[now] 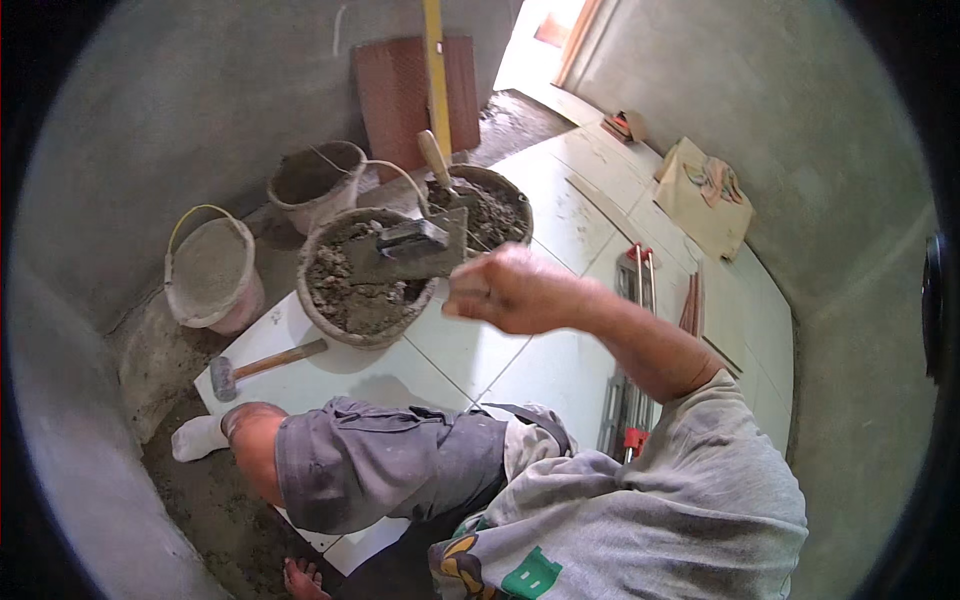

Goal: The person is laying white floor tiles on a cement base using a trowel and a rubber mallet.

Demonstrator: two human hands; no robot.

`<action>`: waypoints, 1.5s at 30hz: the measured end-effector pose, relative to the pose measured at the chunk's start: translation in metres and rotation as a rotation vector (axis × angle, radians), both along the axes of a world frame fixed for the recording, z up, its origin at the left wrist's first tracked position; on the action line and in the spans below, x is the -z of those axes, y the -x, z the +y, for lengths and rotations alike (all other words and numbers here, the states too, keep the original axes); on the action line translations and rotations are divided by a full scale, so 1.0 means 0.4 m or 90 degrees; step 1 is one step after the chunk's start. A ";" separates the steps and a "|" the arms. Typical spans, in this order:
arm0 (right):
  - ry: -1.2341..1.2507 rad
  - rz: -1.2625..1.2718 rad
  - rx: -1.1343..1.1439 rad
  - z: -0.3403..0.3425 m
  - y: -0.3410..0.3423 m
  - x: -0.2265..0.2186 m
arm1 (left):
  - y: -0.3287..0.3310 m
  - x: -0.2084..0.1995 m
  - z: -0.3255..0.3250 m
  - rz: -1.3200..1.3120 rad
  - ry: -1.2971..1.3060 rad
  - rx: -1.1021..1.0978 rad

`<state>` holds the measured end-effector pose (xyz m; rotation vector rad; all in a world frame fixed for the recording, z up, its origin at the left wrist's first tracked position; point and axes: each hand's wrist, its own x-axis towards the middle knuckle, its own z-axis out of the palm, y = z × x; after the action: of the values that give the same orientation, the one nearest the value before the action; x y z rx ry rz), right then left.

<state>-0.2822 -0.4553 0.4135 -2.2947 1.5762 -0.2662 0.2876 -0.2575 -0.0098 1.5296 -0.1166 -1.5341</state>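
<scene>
My right hand reaches out from the right with its fingers curled closed. Whether anything is inside those fingers is hidden. Just left of it, a flat plastering trowel with a dark handle lies across a bucket of lumpy grey mortar. The trowel's near edge comes close to my fingertips; I cannot tell if they touch. Behind, a pointed trowel with a wooden handle leans in a second mortar bucket. My left hand is out of the picture.
Pale tiles cover part of the floor. A hammer lies at left. Two more buckets stand by the wall. A tile cutter is at right, with a cloth-like sack beyond. A yellow level stands upright behind.
</scene>
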 end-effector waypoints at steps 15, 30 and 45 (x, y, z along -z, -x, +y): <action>0.064 -0.059 -0.027 -0.257 -0.325 0.021 | 0.135 -0.155 -0.066 -0.164 0.244 -0.221; -0.037 0.109 -1.182 0.196 -1.208 0.073 | 0.521 -0.489 0.490 -0.413 0.067 -1.147; -0.017 0.169 -1.441 0.373 -1.327 0.235 | 1.436 -0.409 0.753 -0.469 -0.698 -1.380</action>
<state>0.2485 -0.3060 0.3194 -2.4952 -1.4076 0.6088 -0.2867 0.0436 0.1538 1.5069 1.5908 0.8914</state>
